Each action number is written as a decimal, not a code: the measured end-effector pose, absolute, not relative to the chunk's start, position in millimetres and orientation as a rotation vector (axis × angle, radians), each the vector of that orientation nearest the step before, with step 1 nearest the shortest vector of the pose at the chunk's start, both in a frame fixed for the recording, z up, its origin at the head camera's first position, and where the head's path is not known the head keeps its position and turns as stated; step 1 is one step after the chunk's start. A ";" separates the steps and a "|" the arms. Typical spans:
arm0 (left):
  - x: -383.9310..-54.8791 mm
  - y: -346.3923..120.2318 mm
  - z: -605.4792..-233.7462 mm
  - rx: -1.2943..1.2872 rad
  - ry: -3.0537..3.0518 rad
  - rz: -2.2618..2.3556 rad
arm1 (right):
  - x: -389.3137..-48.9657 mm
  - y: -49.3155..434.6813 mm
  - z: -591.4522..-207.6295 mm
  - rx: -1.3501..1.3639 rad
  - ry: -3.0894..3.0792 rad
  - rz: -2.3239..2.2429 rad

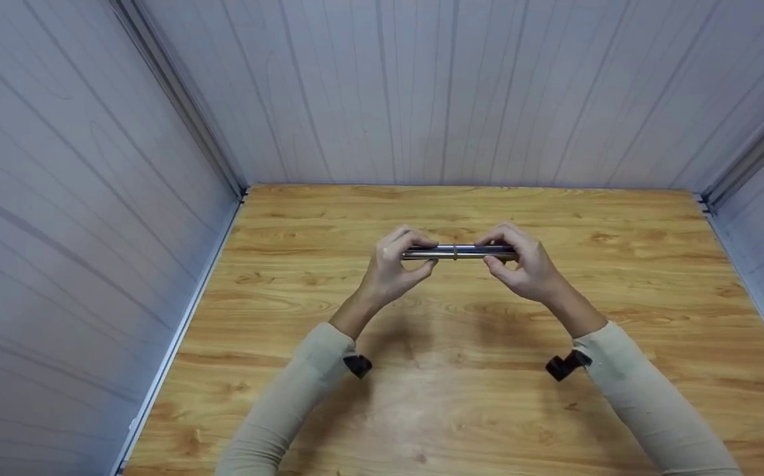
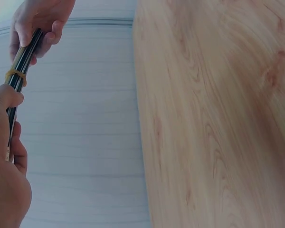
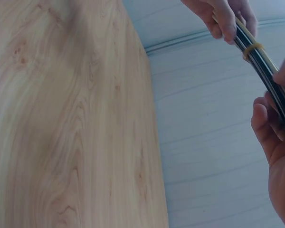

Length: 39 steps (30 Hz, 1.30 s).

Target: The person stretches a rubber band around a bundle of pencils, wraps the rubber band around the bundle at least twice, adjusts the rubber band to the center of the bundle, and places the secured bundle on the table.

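Note:
A bundle of slim, straight dark and silvery sticks is held level above the table, one hand at each end. Around its middle runs a tan band, which looks like a rubber band and also shows in the left wrist view. The left hand grips the left end between thumb and fingers. At the other end, the right hand pinches the bundle the same way. In the right wrist view the sticks look dark with pale edges. Fingers and palms hide both ends, so their exact kind is unclear.
Beneath the hands lies a wood-grain tabletop, with shadows of the arms on it. Pale ribbed panels stand at the back, the left and the right. Small black devices hang at both sleeve cuffs.

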<state>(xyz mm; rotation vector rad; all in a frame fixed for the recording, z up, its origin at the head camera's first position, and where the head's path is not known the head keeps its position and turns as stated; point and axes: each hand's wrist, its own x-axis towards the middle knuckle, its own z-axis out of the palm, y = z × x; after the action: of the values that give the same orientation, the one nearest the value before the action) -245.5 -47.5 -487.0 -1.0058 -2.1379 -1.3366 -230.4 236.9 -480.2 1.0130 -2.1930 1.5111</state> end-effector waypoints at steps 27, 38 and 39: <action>-285.2 -31.5 -504.3 -0.886 -2.419 -1.413 | -269.8 248.6 -506.8 0.645 -2.342 1.587; -295.8 -48.6 -538.0 -0.774 -2.647 -1.356 | -275.5 254.7 -548.3 0.487 -2.568 1.568; -296.0 -49.2 -540.5 -0.750 -2.665 -1.352 | -275.1 254.5 -551.0 0.487 -2.588 1.552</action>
<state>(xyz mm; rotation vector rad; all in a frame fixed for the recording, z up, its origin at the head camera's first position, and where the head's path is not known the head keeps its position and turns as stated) -296.0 -49.2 -540.5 -0.7504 -2.6653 -1.3521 -275.1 254.5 -551.0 0.4872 -2.5878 1.5523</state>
